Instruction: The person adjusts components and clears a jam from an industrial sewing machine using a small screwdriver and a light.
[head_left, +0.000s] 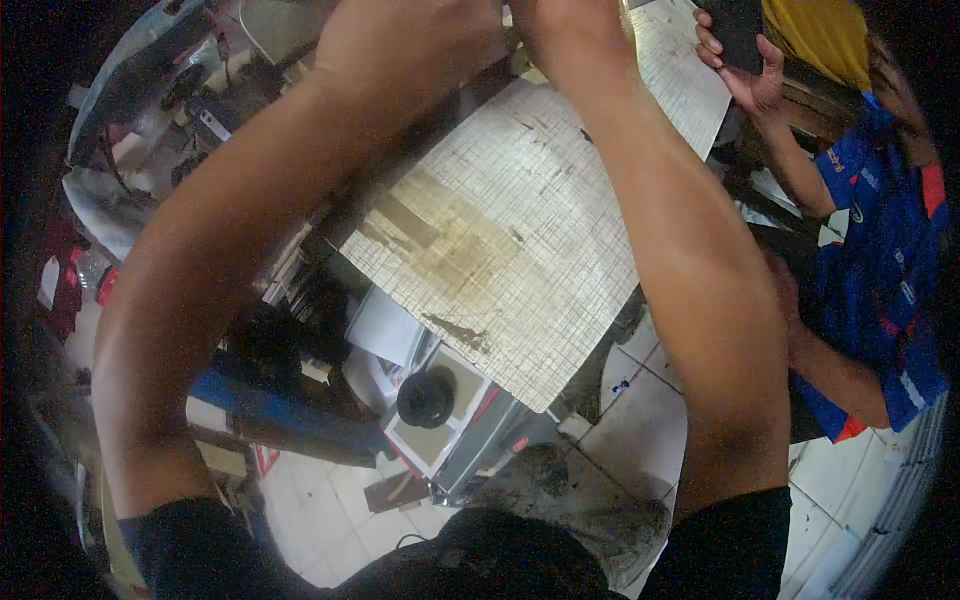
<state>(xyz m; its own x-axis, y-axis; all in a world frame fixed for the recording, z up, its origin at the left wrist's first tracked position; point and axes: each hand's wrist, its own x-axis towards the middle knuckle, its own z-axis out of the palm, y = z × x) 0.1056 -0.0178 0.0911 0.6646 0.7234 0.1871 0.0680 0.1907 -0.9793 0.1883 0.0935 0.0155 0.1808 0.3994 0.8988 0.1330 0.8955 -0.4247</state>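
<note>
Both my arms stretch forward over a worn, pale worktable (560, 230) with a grid of fine lines and brown stains. At the top edge of the picture is my left hand (425, 35), its fingers cut off or hidden. Close to its right, my right hand (575, 35) is also cut by the edge, so its fingers do not show. Whether either hand holds anything cannot be made out. The table's surface lies just beneath the two hands.
At the right sits another person in a blue shirt (880, 270), one hand raised with a dark phone-like slab (735, 35). A black round object (425, 398) rests on a box below the table's near corner. Clutter (150, 150) fills the left; tiled floor (640, 420) shows below.
</note>
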